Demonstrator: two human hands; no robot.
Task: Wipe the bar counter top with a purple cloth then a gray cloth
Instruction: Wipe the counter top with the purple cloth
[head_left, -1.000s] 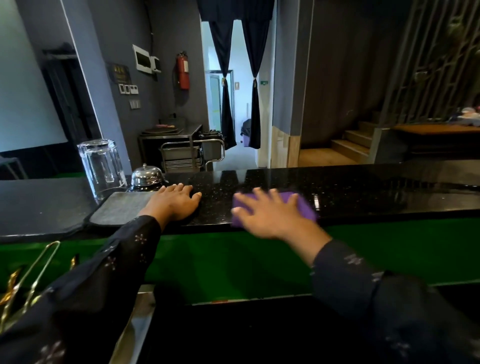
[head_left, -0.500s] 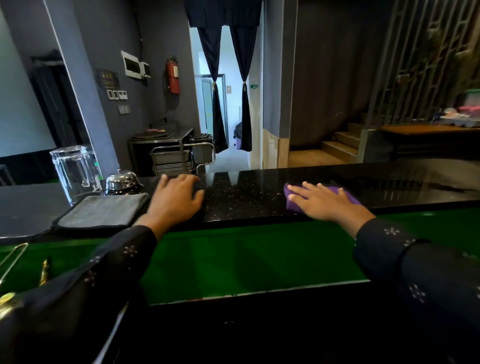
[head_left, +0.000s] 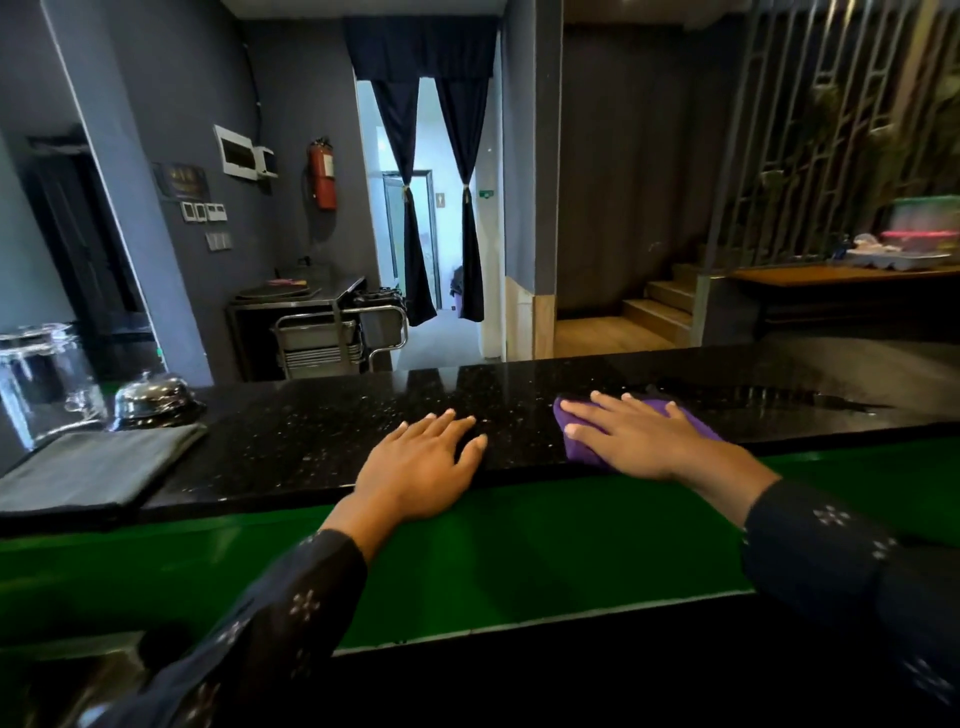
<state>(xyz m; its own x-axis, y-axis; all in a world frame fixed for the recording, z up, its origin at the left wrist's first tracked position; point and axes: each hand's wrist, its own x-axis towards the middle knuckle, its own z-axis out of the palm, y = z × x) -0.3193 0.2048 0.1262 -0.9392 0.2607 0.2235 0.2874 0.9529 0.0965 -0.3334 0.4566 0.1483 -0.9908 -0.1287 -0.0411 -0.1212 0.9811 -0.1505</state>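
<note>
The black speckled bar counter top (head_left: 322, 441) runs across the view. My right hand (head_left: 639, 441) lies flat, fingers spread, pressing the purple cloth (head_left: 579, 449) against the counter near its front edge, right of centre. The cloth shows around my fingers and beside my wrist. My left hand (head_left: 421, 467) rests palm down on the counter's front edge, empty, a short way left of the cloth. A folded gray cloth (head_left: 93, 470) lies flat on the counter at the far left, apart from both hands.
A clear glass jug (head_left: 41, 382) and a metal call bell (head_left: 150, 397) stand behind the gray cloth at the left. The counter's right part (head_left: 779, 400) looks wet. A green panel (head_left: 519, 561) drops below the counter edge. A steel trolley (head_left: 332, 338) stands beyond.
My right hand has slid the purple cloth rightward along the counter, and my left hand has shifted right too, away from the gray cloth. The view has turned right.
</note>
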